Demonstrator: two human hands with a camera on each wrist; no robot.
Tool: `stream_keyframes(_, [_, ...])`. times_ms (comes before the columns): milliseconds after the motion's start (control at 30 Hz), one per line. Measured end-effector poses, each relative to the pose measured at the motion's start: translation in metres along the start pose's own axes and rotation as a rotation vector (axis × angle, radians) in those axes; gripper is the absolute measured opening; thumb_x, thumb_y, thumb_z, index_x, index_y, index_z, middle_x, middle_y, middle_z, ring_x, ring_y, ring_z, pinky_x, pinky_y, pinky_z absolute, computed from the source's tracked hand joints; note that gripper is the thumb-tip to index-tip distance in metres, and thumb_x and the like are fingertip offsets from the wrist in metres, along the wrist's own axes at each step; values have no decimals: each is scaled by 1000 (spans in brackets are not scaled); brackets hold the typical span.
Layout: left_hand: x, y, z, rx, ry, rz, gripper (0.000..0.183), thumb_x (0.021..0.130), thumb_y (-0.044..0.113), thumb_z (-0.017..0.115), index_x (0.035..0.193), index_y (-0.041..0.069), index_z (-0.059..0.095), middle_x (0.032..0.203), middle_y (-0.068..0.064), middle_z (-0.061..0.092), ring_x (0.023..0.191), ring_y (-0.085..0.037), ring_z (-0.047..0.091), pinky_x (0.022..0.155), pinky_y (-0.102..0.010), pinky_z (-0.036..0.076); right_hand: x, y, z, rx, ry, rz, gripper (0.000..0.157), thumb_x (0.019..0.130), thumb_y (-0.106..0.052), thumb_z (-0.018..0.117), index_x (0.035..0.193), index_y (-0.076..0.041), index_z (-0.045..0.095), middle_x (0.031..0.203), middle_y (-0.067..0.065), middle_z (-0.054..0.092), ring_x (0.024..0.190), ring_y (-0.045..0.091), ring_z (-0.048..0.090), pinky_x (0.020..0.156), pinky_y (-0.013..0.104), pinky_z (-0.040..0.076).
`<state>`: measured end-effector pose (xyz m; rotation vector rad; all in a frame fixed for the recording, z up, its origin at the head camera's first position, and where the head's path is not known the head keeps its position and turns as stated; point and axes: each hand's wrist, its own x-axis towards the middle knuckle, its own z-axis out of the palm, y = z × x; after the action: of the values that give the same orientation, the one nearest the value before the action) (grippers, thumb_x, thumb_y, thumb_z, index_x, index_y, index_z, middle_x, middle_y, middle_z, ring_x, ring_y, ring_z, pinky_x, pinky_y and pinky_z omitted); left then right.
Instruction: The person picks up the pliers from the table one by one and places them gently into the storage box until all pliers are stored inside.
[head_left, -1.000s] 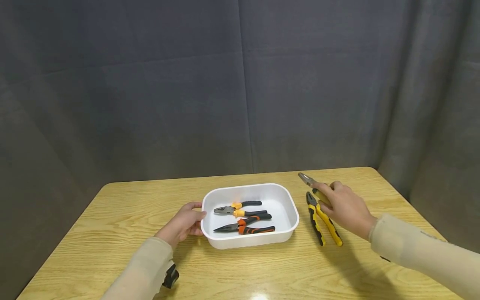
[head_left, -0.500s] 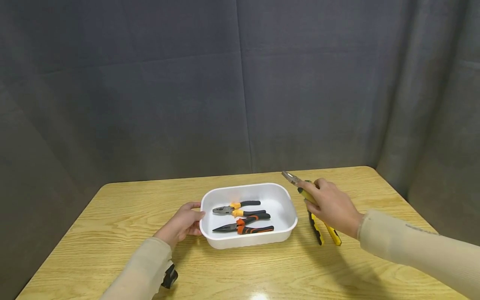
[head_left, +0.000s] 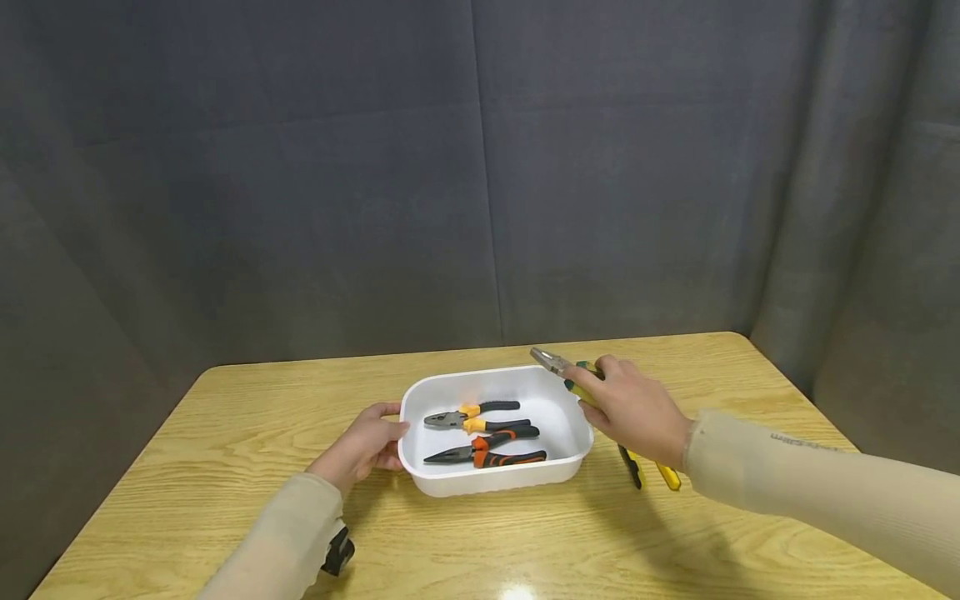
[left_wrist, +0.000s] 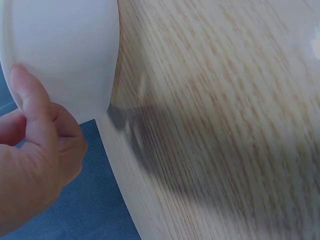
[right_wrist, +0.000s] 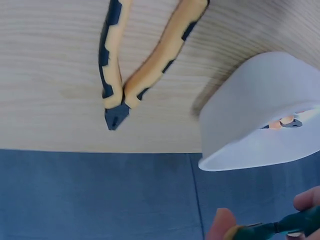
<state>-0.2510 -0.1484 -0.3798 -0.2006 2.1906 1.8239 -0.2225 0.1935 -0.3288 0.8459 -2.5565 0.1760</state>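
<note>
A white plastic bin (head_left: 491, 483) stands on the table, with my left hand (head_left: 365, 446) gripping its left end, thumb at the rim. Inside lie two pairs of pliers: combination pliers (head_left: 450, 419) with yellow-and-black handles, and long-nose pliers (head_left: 454, 455) with orange-and-black handles nearer me. My right hand (head_left: 637, 410) holds another pair of pliers (head_left: 552, 360) with green-and-yellow handles, metal jaws pointing left over the bin's back right corner. A yellow-and-black pair of pliers (right_wrist: 118, 116) lies spread on the table under my right hand, mostly hidden in the head view.
The wooden table (head_left: 225, 467) reaches back to a dark grey curtain (head_left: 360, 208), which also hangs at both sides. A small black device (head_left: 339, 552) sits at my left wrist.
My right hand has moved left with the green-and-yellow pliers, from above the pliers on the table to the bin's right rim. My left hand has stayed on the bin.
</note>
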Motion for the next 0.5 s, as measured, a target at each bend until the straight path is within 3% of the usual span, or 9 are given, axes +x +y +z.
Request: stream_keyframes(500, [3,-2,-1,-6,-10,18,44,98,-1,46,138,-11,32,73,-9,55,54,-11,55,44,-18,51,17,-12,10,-103,-23,-109,39,87,-15,70,124,-16,58,96,17,55,71,25,50,42,27,41])
